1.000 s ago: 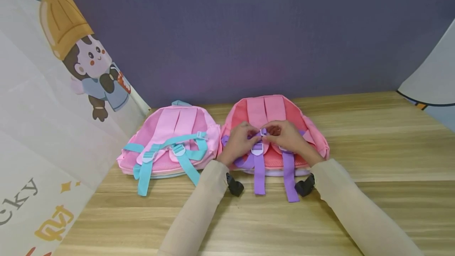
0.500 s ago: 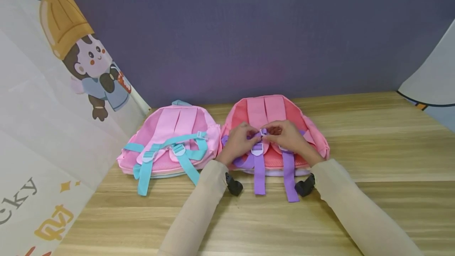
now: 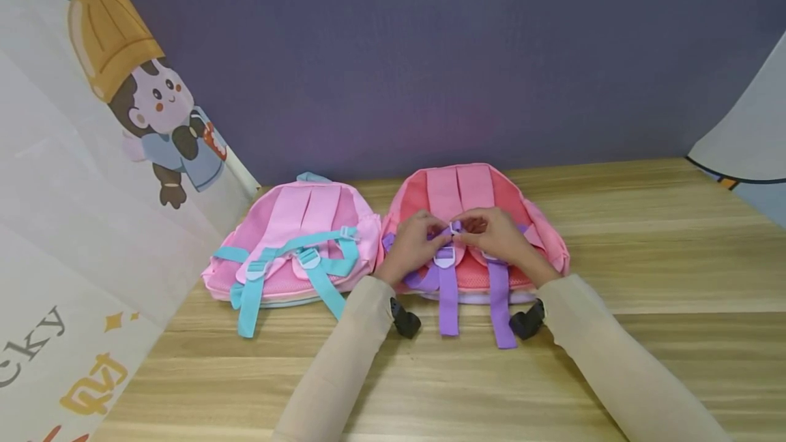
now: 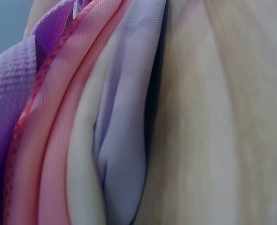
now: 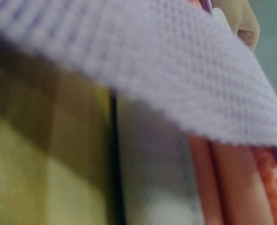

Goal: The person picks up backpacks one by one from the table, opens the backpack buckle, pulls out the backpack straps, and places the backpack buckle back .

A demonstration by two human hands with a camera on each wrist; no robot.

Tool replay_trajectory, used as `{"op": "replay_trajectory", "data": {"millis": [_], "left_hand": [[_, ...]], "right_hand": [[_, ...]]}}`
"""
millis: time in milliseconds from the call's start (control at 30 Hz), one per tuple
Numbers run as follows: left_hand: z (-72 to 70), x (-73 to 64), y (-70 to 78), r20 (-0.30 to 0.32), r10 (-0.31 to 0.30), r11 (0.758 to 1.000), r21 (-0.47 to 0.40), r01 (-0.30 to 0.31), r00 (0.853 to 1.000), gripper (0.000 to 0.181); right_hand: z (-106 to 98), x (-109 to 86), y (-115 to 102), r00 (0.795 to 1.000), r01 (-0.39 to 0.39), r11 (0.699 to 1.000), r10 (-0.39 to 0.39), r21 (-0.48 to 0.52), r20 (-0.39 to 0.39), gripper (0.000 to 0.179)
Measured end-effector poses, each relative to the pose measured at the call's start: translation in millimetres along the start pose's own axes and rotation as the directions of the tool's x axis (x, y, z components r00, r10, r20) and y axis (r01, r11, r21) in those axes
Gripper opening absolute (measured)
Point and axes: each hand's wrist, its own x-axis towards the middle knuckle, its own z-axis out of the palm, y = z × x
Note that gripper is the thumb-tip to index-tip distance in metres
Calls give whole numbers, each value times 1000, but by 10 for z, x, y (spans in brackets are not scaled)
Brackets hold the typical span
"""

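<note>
Pinching the purple-strap buckle [image 3: 454, 228] near centre, both hands [image 3: 419, 243] [image 3: 499, 236] nearly meet. Centre-left, the turquoise-strap buckle [image 3: 348, 232] looks joined; theirs is unclear.

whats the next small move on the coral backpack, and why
Perhaps ease the narrow purple woven strap through the small white buckle: the left hand and right hand pinch at either side of it; whether it is fastened is too small to tell.

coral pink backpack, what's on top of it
Pink shoulder straps and purple webbing with white buckles; the left-hand grip and right-hand grip pinch webbing and a small buckle above the coral pink backpack. Whatever lies beneath both grips is covered.
</note>
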Motion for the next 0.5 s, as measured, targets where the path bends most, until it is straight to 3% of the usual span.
{"op": "replay_trajectory", "data": {"millis": [500], "left_hand": [[9, 13, -21, -10, 22, 1000, -15, -22, 1000, 23]], "right_hand": [[-10, -10, -3, 999, -36, 999, 36, 28, -2, 29]]}}
